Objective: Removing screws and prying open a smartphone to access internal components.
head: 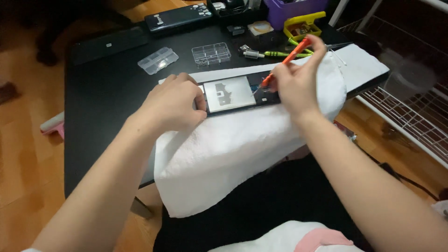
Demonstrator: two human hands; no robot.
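A black table [107, 88] carries everything, with wood floor [23, 140] at its nine o'clock side. A white towel [224, 154] drapes over its six o'clock edge. At eleven o'clock lies a dark flat case [109, 44], with a navy case [177, 16] toward twelve. Two clear compartment boxes [157, 60] [211, 53] sit near the centre. At one o'clock stand a purple bin [291, 9], a yellow box [302, 25] and green-handled tools [280, 53].
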